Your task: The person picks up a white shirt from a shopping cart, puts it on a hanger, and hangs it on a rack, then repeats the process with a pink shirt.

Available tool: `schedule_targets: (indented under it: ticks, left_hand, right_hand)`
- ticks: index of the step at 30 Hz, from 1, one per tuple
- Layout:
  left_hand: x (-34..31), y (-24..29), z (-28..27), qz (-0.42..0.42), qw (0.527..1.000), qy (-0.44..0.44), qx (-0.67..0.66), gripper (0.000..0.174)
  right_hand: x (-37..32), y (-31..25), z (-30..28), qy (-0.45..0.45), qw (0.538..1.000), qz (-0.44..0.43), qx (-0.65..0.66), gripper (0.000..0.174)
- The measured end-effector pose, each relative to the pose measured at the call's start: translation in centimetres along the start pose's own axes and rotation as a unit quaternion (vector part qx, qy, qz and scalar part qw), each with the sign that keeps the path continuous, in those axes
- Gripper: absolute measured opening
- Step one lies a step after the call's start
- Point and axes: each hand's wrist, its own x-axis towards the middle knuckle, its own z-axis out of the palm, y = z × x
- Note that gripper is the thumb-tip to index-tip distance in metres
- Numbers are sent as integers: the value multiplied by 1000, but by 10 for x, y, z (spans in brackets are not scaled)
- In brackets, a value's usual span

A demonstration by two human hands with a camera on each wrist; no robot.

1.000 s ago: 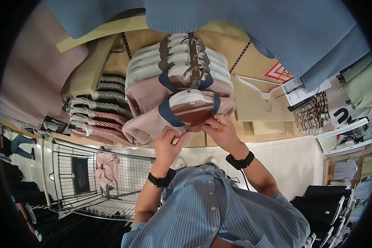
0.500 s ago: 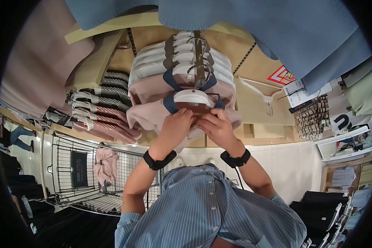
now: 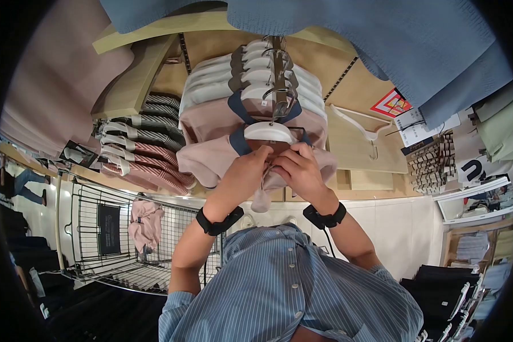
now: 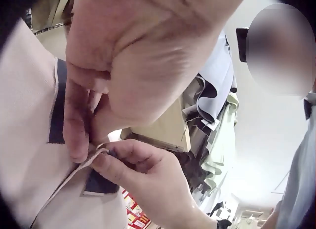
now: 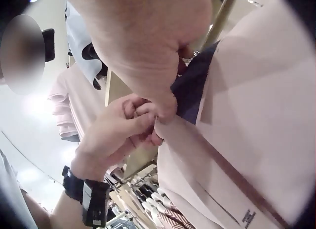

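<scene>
A pink shirt (image 3: 205, 159) with a navy collar (image 3: 239, 142) hangs on a white hanger (image 3: 262, 131) at the front of a rail. At its neck opening my left hand (image 3: 242, 178) and right hand (image 3: 303, 172) meet, fingertips close together. In the left wrist view, the right thumb and fingers pinch the pale front edge (image 4: 74, 175) of the opening, just below the left fingertips. The right wrist view shows the left hand (image 5: 116, 132) gripping the shirt's front edge beside the right thumb. The fastening itself is hidden behind my fingers.
Behind hang another pink shirt (image 3: 202, 118) and several white ones (image 3: 211, 77). Striped shirts (image 3: 153, 165) hang to the left. A wire cart (image 3: 91, 233) with a pink garment (image 3: 146, 225) stands lower left. A bare white hanger (image 3: 359, 122) lies on the right shelf (image 3: 382, 157).
My left hand has moved up and right to the neck opening, beside the right hand. Both hands now work close together there, and the shirt's lower front has shifted slightly.
</scene>
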Motion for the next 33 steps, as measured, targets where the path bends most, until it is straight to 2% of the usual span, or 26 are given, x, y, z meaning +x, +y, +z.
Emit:
schedule_targets:
  ticks: [3, 12, 15, 17, 20, 21, 24, 25, 28, 29, 32, 33]
  left_hand:
    - [-2, 4, 2, -15, 999, -21, 25, 26]
    - [-7, -1, 8, 59, 996, 4, 61, 25]
    - [-10, -7, 9, 45, 996, -25, 78, 26]
    - [-9, -8, 5, 54, 996, -9, 69, 24]
    - [-15, -5, -1, 32, 997, 22, 65, 21]
    - [-16, -5, -3, 19, 997, 34, 66, 20]
    - [-24, -11, 5, 36, 993, 74, 85, 18]
    - [-25, -12, 8, 27, 994, 69, 81, 18]
    - [-26, -11, 9, 18, 994, 77, 70, 18]
    - [-26, -11, 8, 28, 993, 92, 63, 19]
    - [-34, -2, 4, 19, 985, 171, 32, 25]
    - [-39, 1, 2, 11, 979, 203, 20, 27]
  right_hand:
    - [3, 0, -1, -12, 1000, 6, 5, 21]
    - [7, 7, -1, -40, 999, 4, 28, 22]
    - [10, 6, -1, -63, 997, 9, 33, 23]
    - [8, 0, -2, -74, 997, 17, 34, 25]
    - [13, -8, -15, -16, 998, 15, 59, 35]
    - [11, -9, -21, -10, 997, 41, 57, 48]
    - [10, 10, -16, 129, 973, 164, 98, 57]
    - [11, 16, -15, 66, 978, 191, 60, 56]
    - [7, 36, -2, -83, 964, 188, 168, 54]
    - [9, 36, 3, -51, 977, 165, 127, 43]
    - [13, 37, 3, -39, 974, 184, 129, 32]
    - [14, 38, 6, 11, 985, 151, 85, 25]
